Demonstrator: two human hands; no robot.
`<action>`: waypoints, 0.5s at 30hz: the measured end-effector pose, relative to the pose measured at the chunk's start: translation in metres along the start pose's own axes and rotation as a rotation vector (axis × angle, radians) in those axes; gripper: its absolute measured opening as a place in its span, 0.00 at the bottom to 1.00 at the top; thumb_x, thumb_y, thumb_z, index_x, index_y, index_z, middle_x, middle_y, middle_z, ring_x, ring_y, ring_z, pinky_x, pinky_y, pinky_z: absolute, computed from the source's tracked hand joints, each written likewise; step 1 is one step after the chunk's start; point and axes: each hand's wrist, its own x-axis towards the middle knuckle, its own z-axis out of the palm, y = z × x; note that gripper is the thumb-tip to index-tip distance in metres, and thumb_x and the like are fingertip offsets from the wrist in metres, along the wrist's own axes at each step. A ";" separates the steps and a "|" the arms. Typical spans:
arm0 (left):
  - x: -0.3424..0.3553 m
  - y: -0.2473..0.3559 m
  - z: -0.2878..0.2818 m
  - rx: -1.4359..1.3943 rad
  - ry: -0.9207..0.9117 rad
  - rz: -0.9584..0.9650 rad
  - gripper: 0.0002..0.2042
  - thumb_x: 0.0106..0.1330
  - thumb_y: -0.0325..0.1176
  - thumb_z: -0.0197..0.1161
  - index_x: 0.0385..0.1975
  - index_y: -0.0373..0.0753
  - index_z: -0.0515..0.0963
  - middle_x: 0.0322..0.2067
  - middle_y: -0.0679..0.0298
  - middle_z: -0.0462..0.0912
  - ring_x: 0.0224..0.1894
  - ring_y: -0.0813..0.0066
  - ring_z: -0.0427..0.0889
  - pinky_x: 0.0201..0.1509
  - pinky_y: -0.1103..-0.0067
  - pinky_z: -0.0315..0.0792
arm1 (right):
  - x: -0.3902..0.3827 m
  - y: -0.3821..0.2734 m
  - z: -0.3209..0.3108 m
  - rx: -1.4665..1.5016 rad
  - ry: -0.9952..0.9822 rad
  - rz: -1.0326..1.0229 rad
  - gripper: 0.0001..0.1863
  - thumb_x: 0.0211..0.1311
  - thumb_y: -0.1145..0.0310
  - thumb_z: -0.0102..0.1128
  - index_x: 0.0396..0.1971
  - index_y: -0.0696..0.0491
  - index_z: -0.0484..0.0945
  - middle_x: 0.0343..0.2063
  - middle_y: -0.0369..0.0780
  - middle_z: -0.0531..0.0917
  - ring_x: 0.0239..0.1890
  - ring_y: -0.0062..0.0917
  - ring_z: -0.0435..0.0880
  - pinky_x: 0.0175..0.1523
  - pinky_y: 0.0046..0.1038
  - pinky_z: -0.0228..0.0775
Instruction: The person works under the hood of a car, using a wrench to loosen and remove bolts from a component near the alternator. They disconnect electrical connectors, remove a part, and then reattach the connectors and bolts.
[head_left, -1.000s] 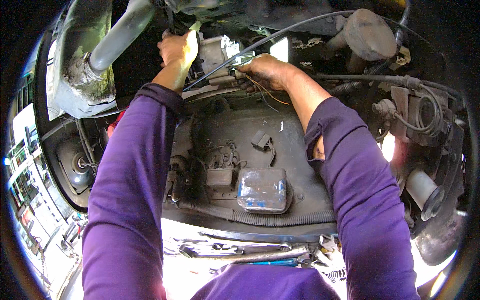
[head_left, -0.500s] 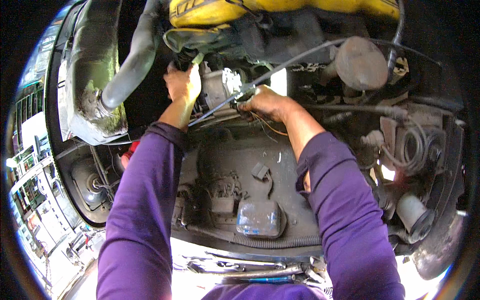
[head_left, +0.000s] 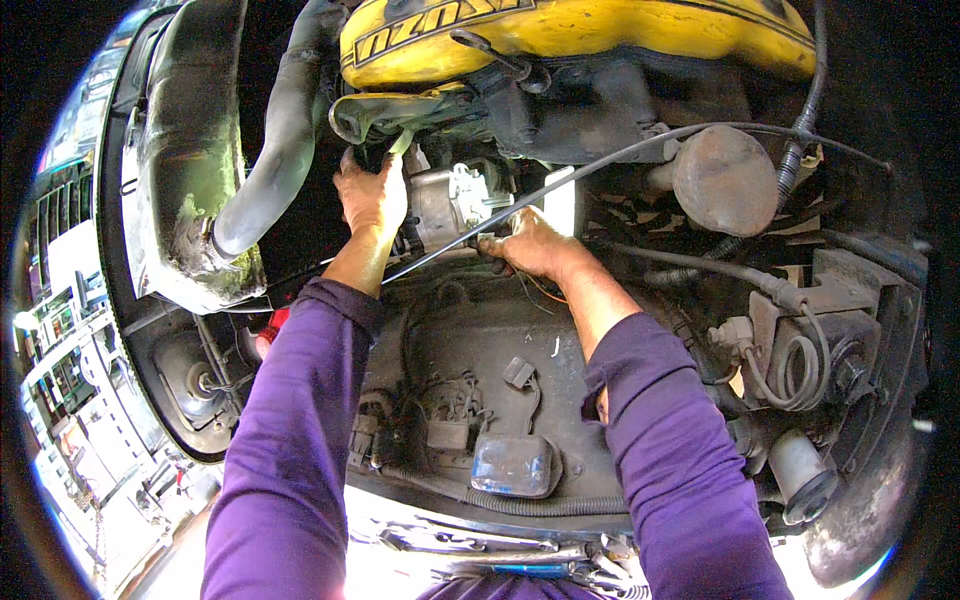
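Observation:
Both my arms, in purple sleeves, reach into an engine bay. My left hand [head_left: 372, 195] is closed beside a silver metal housing [head_left: 433, 208], below the yellow engine cover [head_left: 580, 32]; its fingertips reach up among dark parts, and what they hold is hidden. To the right of the housing, my right hand [head_left: 530, 245] has its fingers curled at the lower side; I cannot make out what they grip. A thin orange wire [head_left: 548, 292] hangs below that hand. A long grey cable [head_left: 590, 168] crosses diagonally over the housing, in front of it.
A grey hose [head_left: 275, 185] runs down on the left to a dirty tank-like part [head_left: 190, 150]. A round rusty canister [head_left: 724, 180] stands at right. Below lie a blue-grey box [head_left: 512, 466], a loose connector [head_left: 519, 373] and corrugated conduit [head_left: 550, 506]. Tools [head_left: 540, 570] rest along the near edge.
The view has shifted, so the engine parts sit lower and more of the yellow cover shows. Both hands stay at nearly the same places around the silver housing.

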 end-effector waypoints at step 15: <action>0.001 0.002 0.001 0.014 0.002 0.038 0.44 0.60 0.59 0.69 0.71 0.39 0.64 0.61 0.39 0.70 0.65 0.41 0.73 0.67 0.54 0.69 | -0.016 -0.013 0.004 0.005 -0.011 -0.115 0.40 0.59 0.51 0.75 0.59 0.68 0.71 0.53 0.57 0.82 0.59 0.44 0.81 0.65 0.37 0.71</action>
